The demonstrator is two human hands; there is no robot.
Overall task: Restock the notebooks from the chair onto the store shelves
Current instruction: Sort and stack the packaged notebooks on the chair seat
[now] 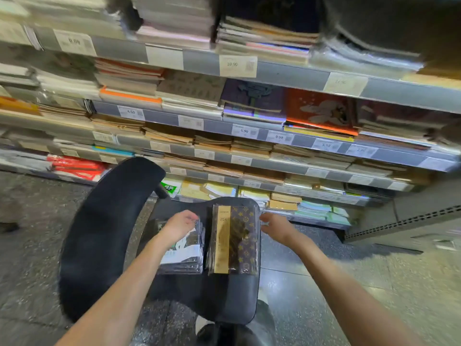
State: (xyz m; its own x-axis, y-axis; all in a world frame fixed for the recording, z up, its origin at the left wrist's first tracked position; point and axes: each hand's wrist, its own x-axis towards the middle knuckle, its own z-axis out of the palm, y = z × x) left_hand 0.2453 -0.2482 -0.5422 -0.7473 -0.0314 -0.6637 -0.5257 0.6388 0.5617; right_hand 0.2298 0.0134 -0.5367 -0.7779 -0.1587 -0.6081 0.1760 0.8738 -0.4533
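Two stacks of wrapped notebooks lie on the seat of a black office chair (224, 303). The right stack (237, 240) has a brown patterned cover with a tan band. The left stack (185, 255) is dark with a white label. My left hand (180, 224) rests on top of the left stack with its fingers curled over the far edge. My right hand (273, 226) hovers beside the far right corner of the brown stack, fingers spread, holding nothing. The store shelves (287, 71) rise behind the chair.
The shelves hold several rows of stacked notebooks behind price labels (238, 66). The chair's backrest (104, 233) curves up on the left. A grey perforated shelf base (404, 226) stands at the right. Speckled floor (374, 283) surrounds the chair.
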